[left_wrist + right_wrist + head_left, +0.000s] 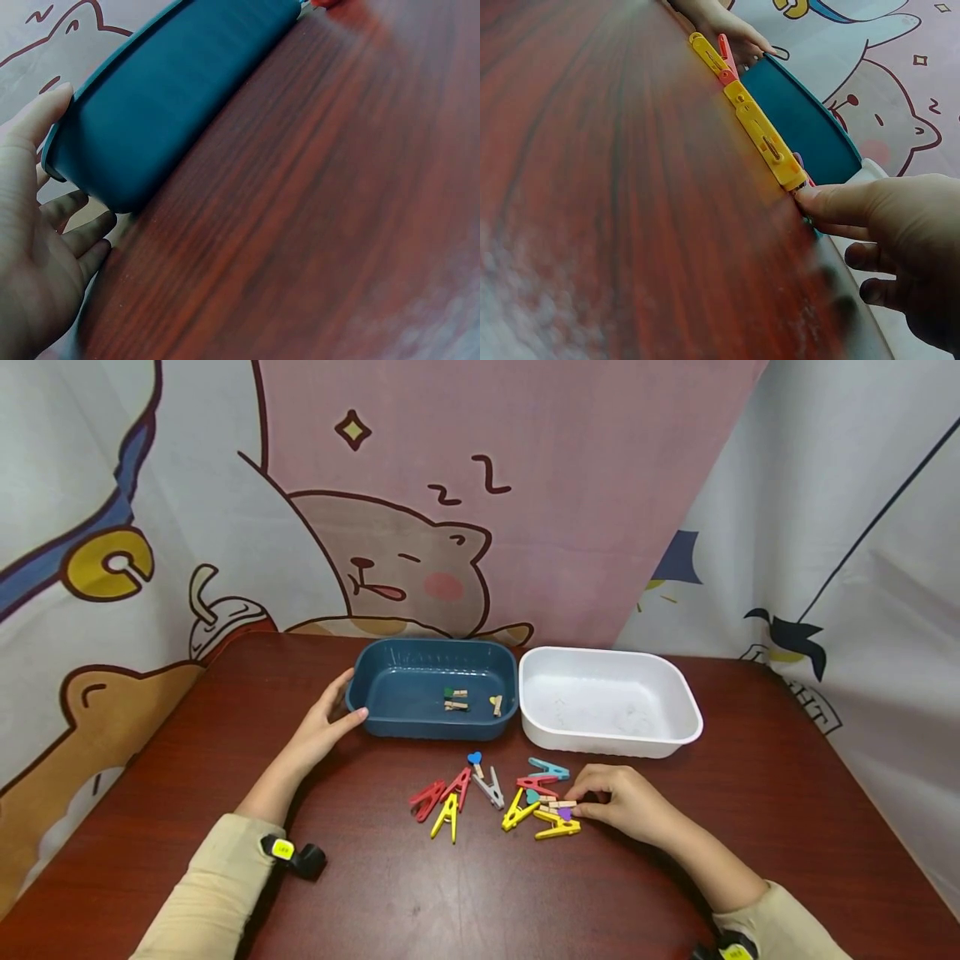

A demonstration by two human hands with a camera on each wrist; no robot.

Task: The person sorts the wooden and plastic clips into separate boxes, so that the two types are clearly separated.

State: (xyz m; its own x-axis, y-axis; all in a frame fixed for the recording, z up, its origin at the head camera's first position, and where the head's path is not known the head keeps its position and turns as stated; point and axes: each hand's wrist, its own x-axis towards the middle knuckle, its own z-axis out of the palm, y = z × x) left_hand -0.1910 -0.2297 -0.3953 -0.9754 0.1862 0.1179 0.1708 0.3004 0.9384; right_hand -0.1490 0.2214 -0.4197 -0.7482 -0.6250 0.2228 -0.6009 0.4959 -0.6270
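Note:
My left hand rests at the left end of a dark blue bin, its thumb on the rim and the other fingers along the outer wall. With thumb and index finger, my right hand pinches the end of a small wooden clothespin. Right beside it lie a purple heart, a teal heart and a yellow plastic clothespin. In the right wrist view, yellow clothespins partly hide what those fingertips hold.
Several small wooden clothespins lie inside the blue bin. A white bin stands against its right side. Red, grey, yellow and light blue clothespins are scattered on the brown table. A printed curtain hangs behind.

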